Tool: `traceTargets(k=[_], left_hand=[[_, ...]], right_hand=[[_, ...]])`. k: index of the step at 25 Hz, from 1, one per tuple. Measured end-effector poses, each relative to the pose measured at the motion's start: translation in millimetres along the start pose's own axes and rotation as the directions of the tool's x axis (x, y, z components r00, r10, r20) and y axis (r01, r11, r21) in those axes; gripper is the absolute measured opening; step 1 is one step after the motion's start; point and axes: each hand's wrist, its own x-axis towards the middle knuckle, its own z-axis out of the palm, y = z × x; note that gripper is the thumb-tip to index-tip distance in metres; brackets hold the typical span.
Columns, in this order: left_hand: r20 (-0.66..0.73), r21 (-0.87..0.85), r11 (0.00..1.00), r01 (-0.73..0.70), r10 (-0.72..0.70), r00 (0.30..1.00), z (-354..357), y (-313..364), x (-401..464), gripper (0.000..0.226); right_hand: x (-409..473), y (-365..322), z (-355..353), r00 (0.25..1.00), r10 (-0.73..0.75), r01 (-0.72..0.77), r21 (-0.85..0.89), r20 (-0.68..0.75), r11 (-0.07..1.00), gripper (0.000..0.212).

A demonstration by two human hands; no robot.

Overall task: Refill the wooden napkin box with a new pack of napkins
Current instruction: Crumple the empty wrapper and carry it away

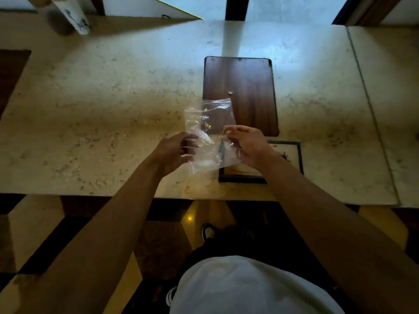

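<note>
I hold a clear plastic wrapper (205, 132) above the marble counter; it looks empty and crumpled, with a small yellow mark on it. My left hand (175, 152) grips its left edge and my right hand (247, 147) pinches its right edge. Behind the wrapper a dark wooden lid (244, 91) with a small knob lies flat on the counter. Below my right hand sits the open wooden napkin box (294, 155) with a dark frame; my right hand and arm hide most of it, and I cannot tell what is inside.
The marble counter (113, 109) runs wide to the left, with its front edge near my body. A white cylindrical object (72, 17) stands at the far left back. A seam (367, 98) crosses the counter at the right.
</note>
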Motion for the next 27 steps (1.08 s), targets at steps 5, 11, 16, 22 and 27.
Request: traceTargets(k=[5, 11, 16, 22, 27], left_hand=[[0.146, 0.205, 0.975, -0.087, 0.057, 0.988, 78, 9, 6, 0.015], [0.267, 0.326, 0.936, -0.131, 0.042, 0.963, 213, 5, 16, 0.019], [0.432, 0.336, 0.931, -0.14, -0.02, 0.902, 360, -28, 10, 0.035], [0.465, 0.386, 0.921, 0.052, -0.243, 0.851, 505, -100, -4, 0.027], [0.579, 0.489, 0.872, -0.008, -0.318, 0.751, 578, -145, -5, 0.019]], right_hand=[[-28, -15, -79, 0.985, -0.108, 0.12, 0.087, -0.137, 0.989, 0.014], [-91, -16, -193, 0.924, -0.266, 0.298, 0.081, -0.276, 0.951, 0.023], [-157, -3, -312, 0.834, -0.314, 0.437, 0.197, -0.453, 0.878, 0.029], [-228, 39, -435, 0.733, -0.187, 0.452, 0.264, -0.654, 0.852, 0.026], [-269, 82, -484, 0.622, 0.006, 0.42, 0.34, -0.783, 0.841, 0.022]])
